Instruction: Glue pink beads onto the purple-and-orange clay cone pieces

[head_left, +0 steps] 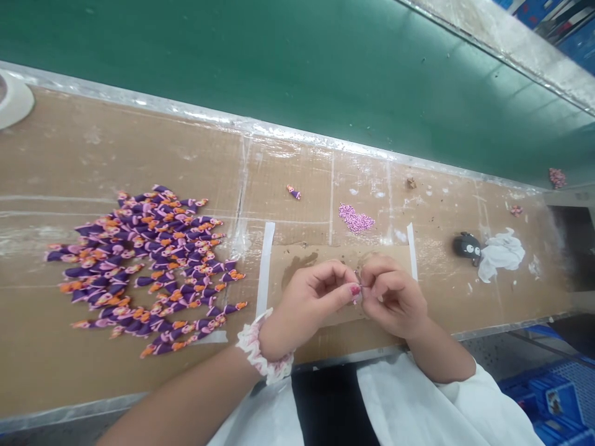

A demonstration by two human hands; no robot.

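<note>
My left hand (320, 294) and my right hand (393, 298) meet over a cardboard sheet (388, 257) on the bench. Thumb and forefinger of each are pinched together, fingertips nearly touching. A tiny pinkish piece (357, 300) shows at the left fingertips; its kind is too small to tell. Whatever the right fingers pinch is mostly hidden. Beyond the hands lies a heart-like patch of tiny pink-and-purple pieces (356, 219). One small purple figurine (293, 192) with an orange top rests alone behind the sheet.
Many similar purple-and-orange figurines (153, 266) cover the bench at left. White tape strips (265, 266) flank the sheet. To the right are a black round object with eyes (467, 246) and a crumpled white cloth (502, 254). A tape roll (18, 102) sits far left.
</note>
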